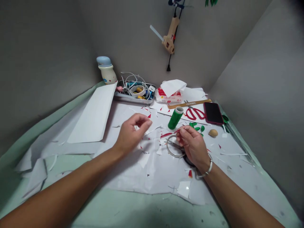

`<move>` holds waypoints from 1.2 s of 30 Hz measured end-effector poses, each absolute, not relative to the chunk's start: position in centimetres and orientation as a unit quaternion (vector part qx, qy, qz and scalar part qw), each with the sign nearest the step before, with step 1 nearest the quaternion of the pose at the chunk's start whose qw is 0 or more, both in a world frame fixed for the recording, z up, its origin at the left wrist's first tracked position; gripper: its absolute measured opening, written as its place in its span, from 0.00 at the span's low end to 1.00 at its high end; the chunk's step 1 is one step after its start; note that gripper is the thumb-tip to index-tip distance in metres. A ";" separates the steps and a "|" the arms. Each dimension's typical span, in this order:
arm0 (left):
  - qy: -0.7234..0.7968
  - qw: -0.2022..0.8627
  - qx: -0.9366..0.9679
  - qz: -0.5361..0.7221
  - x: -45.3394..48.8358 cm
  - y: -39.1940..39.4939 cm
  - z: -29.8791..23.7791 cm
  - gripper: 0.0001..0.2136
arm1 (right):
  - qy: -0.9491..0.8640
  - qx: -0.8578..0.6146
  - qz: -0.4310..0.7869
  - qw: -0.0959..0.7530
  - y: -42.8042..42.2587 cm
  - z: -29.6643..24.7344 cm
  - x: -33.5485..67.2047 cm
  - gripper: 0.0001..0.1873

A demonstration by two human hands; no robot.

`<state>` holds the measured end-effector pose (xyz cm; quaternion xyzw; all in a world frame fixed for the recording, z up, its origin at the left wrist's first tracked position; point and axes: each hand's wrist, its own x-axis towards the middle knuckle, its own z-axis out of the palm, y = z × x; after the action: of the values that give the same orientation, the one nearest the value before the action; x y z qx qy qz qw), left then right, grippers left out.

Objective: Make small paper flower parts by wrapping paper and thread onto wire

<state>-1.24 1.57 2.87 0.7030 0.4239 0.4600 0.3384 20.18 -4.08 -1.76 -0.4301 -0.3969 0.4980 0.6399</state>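
My left hand [133,133] hovers over white paper sheets [152,164], its fingers curled in a pinch near small red paper scraps [149,116]; what it holds, if anything, is too small to see. My right hand [193,145], with a silver bangle on the wrist, rests on the table with fingers closed on a thin red strip [167,135]. A coil of silver wire [172,148] lies beneath and beside it. A green thread spool [175,117] stands just beyond the right hand.
Red scissors [195,113], a dark phone [212,113], a wooden ruler [188,104], green leaf pieces [197,126] and a tissue pack [169,95] lie at the back right. A metal tray [133,97] of cables, a bottle [106,70] and a leaning white sheet [93,115] sit back left. A glue gun [169,36] hangs on the wall.
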 end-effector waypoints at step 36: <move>0.369 0.320 0.796 0.358 -0.3 -0.6 2.1 0.05 | -0.351 -0.407 0.527 0.659 -4.1 -1.3 19.8 0.10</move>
<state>-0.27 -0.63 2.07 0.7956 0.3694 0.3583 0.3197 19.75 -4.06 -1.30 -0.4068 -0.3510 0.5268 0.6586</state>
